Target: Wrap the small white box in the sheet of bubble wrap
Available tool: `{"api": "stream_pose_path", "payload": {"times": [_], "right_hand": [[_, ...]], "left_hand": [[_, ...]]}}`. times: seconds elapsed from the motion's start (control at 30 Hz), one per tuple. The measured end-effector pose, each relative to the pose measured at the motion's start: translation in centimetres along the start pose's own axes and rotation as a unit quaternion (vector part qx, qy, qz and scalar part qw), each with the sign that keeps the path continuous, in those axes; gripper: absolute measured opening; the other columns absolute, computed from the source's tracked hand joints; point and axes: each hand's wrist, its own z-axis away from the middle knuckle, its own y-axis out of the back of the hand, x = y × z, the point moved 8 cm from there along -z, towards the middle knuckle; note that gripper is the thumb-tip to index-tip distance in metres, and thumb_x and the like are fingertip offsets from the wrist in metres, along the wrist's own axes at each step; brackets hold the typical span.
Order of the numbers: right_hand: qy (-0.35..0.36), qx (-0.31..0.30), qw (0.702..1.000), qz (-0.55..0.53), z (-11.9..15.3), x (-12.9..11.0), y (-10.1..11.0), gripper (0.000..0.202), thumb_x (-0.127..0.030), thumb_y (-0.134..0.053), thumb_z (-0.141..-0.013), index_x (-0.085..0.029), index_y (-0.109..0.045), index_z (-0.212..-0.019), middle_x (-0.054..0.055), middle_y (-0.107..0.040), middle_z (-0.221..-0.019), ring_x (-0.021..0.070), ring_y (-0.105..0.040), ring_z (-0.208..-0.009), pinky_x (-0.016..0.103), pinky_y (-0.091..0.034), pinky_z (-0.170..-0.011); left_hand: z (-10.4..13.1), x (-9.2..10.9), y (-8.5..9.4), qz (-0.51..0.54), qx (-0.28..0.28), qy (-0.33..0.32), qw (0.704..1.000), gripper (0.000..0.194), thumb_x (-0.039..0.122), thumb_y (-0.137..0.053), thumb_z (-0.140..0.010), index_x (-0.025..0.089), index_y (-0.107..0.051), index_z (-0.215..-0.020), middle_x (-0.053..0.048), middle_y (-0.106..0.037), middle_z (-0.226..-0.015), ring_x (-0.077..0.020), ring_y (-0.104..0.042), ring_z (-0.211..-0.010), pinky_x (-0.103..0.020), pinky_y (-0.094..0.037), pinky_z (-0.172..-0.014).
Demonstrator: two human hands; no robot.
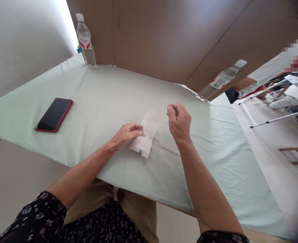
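A thin, white, crumpled sheet that looks like a tissue (pixel 147 133) lies on the pale green cloth in front of me. My left hand (pixel 128 132) is at its left edge, fingers curled and thumb against the sheet, apparently gripping that edge. To the right of the sheet and apart from it, my right hand (pixel 178 119) is raised and closed with the fingers folded in. Whatever the right hand may hold is hidden inside it.
A phone with a red case (pixel 54 114) lies at the left. Clear plastic bottles stand at the back left (pixel 86 44) and back right (pixel 222 80), against a brown cardboard screen (pixel 149 37). Past the table's right edge are a metal frame (pixel 268 121) and a person.
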Motion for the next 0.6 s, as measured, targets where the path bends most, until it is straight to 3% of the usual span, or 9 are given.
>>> {"api": "stream_pose_path", "payload": {"times": [0.07,0.17,0.27,0.37,0.53,0.6], "right_hand": [[-0.06,-0.032,0.998,-0.015,2.5,-0.3,0.5,0.024,-0.046,-0.055,-0.089,-0.024,-0.056,-0.079,-0.003,-0.06,-0.066,0.0146,-0.055,-0.06,0.029,-0.043,-0.062],[-0.067,-0.167,0.983,0.037,6.2,-2.0,-1.1,0.037,-0.056,-0.064,-0.081,-0.023,-0.052,-0.069,-0.002,-0.059,-0.061,0.0143,-0.052,-0.056,0.028,-0.037,-0.057],[-0.062,-0.211,0.972,0.089,7.9,-2.4,-2.3,0.028,-0.046,-0.062,-0.081,-0.023,-0.053,-0.069,0.0,-0.062,-0.062,0.0153,-0.052,-0.056,0.028,-0.033,-0.055],[-0.086,-0.194,0.976,0.04,7.8,-1.3,-2.4,0.018,-0.031,-0.051,-0.083,-0.023,-0.053,-0.067,-0.001,-0.059,-0.06,0.0146,-0.05,-0.056,0.028,-0.035,-0.057],[-0.174,-0.128,0.968,-0.13,7.7,1.0,-1.1,0.019,-0.036,-0.053,-0.082,-0.022,-0.054,-0.07,-0.002,-0.056,-0.061,0.0137,-0.049,-0.058,0.028,-0.041,-0.06],[-0.192,-0.121,0.959,-0.171,7.8,1.4,-0.9,0.018,-0.036,-0.055,-0.081,-0.021,-0.055,-0.07,-0.002,-0.056,-0.062,0.0135,-0.05,-0.059,0.028,-0.042,-0.06]], "left_hand": [[-0.1,-0.3,0.2,0.015,0.013,0.002,1.0,0.045,0.037,-0.068,-0.073,0.013,-0.066,-0.112,-0.011,-0.069,-0.11,-0.0206,-0.064,-0.094,-0.035,-0.049,-0.086],[-0.2,-0.5,0.3,0.011,0.016,-0.001,1.0,0.051,0.042,-0.068,-0.074,0.013,-0.067,-0.116,-0.01,-0.071,-0.104,-0.0208,-0.065,-0.09,-0.036,-0.051,-0.083],[-0.1,-0.1,0.2,-0.003,0.023,-0.013,1.0,0.053,0.046,-0.066,-0.075,0.013,-0.066,-0.117,-0.009,-0.071,-0.1,-0.0207,-0.065,-0.088,-0.035,-0.052,-0.08],[0.3,0.8,0.2,-0.059,0.04,-0.04,0.997,0.05,0.043,-0.067,-0.074,0.012,-0.065,-0.114,-0.01,-0.07,-0.104,-0.021,-0.065,-0.092,-0.036,-0.052,-0.084],[0.8,2.4,-0.1,-0.276,0.085,-0.114,0.951,0.031,0.042,-0.071,-0.07,0.018,-0.067,-0.089,-0.007,-0.066,-0.101,-0.0206,-0.06,-0.088,-0.036,-0.051,-0.083],[0.8,2.7,0.0,-0.309,0.101,-0.135,0.936,0.018,0.036,-0.067,-0.072,0.019,-0.063,-0.075,-0.007,-0.065,-0.105,-0.0209,-0.059,-0.094,-0.035,-0.05,-0.086]]}}
